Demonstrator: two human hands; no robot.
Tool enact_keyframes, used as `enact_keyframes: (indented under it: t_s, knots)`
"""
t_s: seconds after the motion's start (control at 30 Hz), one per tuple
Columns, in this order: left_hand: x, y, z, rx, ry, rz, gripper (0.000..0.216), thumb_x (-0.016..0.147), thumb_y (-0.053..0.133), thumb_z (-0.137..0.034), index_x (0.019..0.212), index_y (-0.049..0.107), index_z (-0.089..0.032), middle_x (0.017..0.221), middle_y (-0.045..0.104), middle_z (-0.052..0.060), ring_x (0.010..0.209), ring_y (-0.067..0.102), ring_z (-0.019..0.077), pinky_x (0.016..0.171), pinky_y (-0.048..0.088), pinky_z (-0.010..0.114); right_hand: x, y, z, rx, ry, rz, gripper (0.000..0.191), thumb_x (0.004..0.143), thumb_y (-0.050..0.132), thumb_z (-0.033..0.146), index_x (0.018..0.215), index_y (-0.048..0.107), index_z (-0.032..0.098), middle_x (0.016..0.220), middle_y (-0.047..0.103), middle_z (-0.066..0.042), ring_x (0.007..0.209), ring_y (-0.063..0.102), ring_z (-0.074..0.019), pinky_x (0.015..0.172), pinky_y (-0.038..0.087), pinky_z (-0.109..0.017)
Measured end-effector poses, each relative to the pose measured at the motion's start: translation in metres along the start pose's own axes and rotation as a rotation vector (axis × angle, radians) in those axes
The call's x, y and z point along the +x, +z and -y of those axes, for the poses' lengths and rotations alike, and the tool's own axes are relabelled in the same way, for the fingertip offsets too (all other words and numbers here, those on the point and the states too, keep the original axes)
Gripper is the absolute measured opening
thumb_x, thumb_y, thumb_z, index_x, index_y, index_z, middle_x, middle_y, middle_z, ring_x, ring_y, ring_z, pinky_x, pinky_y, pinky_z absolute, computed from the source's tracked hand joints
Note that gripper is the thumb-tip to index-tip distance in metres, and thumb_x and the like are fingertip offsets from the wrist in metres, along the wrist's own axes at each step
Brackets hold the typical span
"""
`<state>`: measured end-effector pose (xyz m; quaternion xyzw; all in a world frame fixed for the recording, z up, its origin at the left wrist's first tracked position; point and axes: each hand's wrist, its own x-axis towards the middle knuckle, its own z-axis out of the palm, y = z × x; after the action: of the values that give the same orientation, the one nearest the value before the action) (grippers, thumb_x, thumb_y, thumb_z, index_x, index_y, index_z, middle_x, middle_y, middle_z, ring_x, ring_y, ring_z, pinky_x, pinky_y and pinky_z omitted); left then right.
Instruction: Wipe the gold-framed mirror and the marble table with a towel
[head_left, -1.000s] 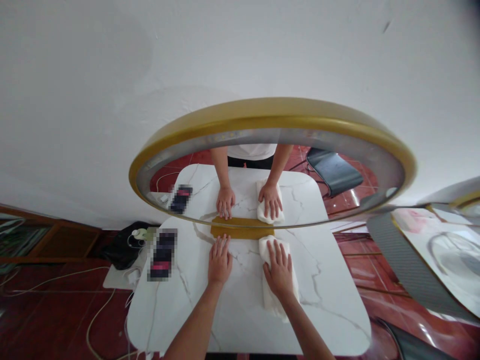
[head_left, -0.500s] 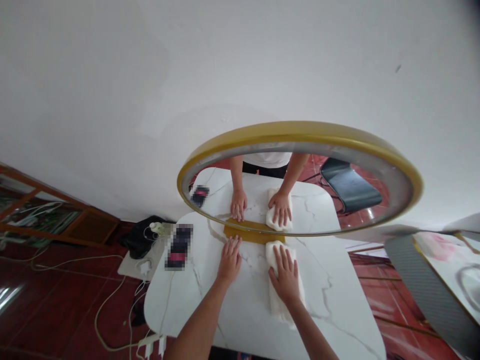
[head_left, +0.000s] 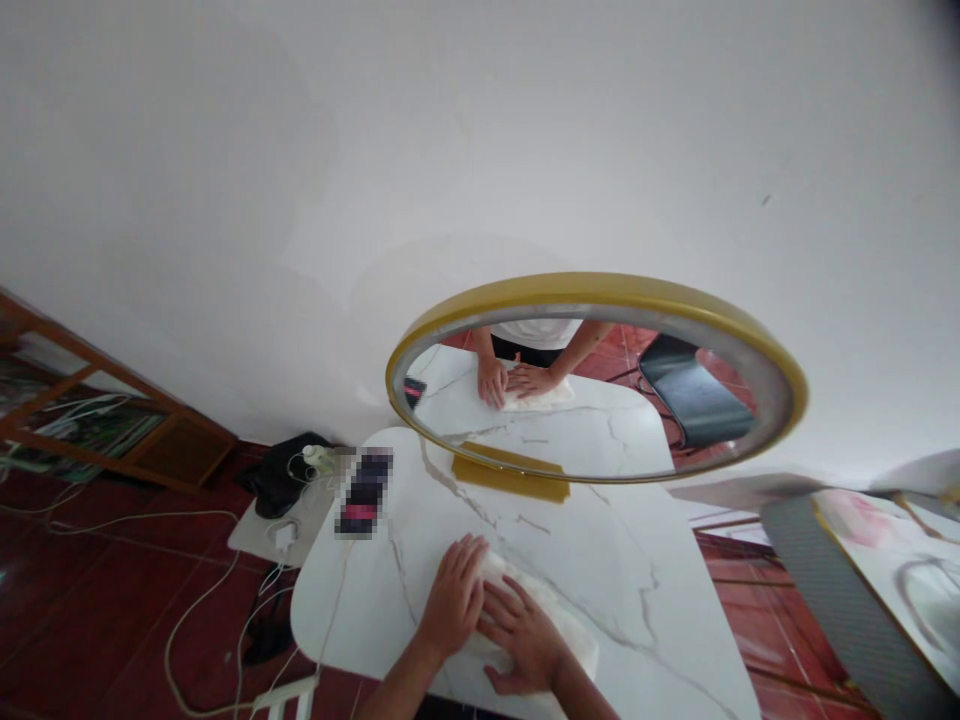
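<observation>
A white folded towel (head_left: pixel 564 618) lies slantwise on the marble-patterned white table (head_left: pixel 615 560), near its front edge. My right hand (head_left: pixel 525 635) rests flat on the towel with its fingers spread, pointing left. At the towel's left end lies my left hand (head_left: pixel 454 595), fingers stretched out side by side, its inner edge touching the towel and the fingertips of my right hand. Behind them stands a round mirror (head_left: pixel 600 395) with a gold rim on a flat gold base (head_left: pixel 510 480). Both hands and the towel show again in its glass.
A pixelated dark phone-like object (head_left: pixel 365 490) with a cable lies at the table's left side. Beyond that edge are a white stool-like surface (head_left: pixel 300 530), a black bag (head_left: pixel 285 475), chargers and trailing cords. To the right stands another piece of furniture (head_left: pixel 847 590) with a grey ribbed side.
Both hands have drawn back from the mirror base toward me and come together. The towel has shifted left and nearer and turned to a slant. The view has moved slightly.
</observation>
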<state>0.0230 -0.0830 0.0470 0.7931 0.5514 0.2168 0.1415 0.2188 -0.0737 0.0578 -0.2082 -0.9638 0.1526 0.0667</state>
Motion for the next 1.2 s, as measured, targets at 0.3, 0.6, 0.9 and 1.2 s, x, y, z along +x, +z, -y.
enact_keyframes:
  t_s: [0.3,0.6,0.9,1.2]
  knots:
    - [-0.030,0.001,-0.022,0.031,0.140,0.122,0.059,0.085,0.041,-0.021,0.141,0.026,-0.028,0.142,0.039,-0.004,0.130,0.036,0.0157,0.108,0.034,0.034,-0.052,0.071,0.035,-0.344,0.648,-0.334,0.075,0.081,0.048,0.044,0.145,0.015,0.026,0.138,0.043,-0.004,0.124,0.042,-0.0277,0.106,0.021,-0.046]
    - [-0.061,0.040,-0.003,0.258,0.033,-0.088,0.048,0.083,0.046,-0.027,0.131,0.047,-0.021,0.131,0.052,0.006,0.122,0.046,0.0241,0.101,0.039,0.042,-0.031,0.050,0.043,-0.243,0.535,-0.153,0.075,0.080,0.045,0.052,0.145,0.016,0.026,0.146,0.029,-0.005,0.132,0.029,-0.0313,0.106,0.018,-0.052]
    - [-0.025,0.027,0.002,0.174,0.057,-0.073,0.045,0.082,0.044,-0.022,0.127,0.050,-0.023,0.128,0.054,0.005,0.120,0.045,0.0222,0.103,0.034,0.041,-0.019,0.048,0.019,-0.244,0.539,-0.167,0.072,0.083,0.043,0.052,0.144,0.019,0.023,0.147,0.026,-0.007,0.135,0.022,-0.0288,0.110,0.000,-0.050]
    - [0.035,0.022,0.008,0.129,-0.022,-0.145,0.038,0.083,0.043,-0.021,0.119,0.055,-0.019,0.118,0.058,0.009,0.113,0.048,0.0229,0.100,0.034,0.043,0.007,0.034,-0.036,-0.254,0.532,-0.157,0.071,0.084,0.041,0.052,0.144,0.017,0.024,0.148,0.024,-0.005,0.135,0.020,-0.0273,0.110,-0.002,-0.049]
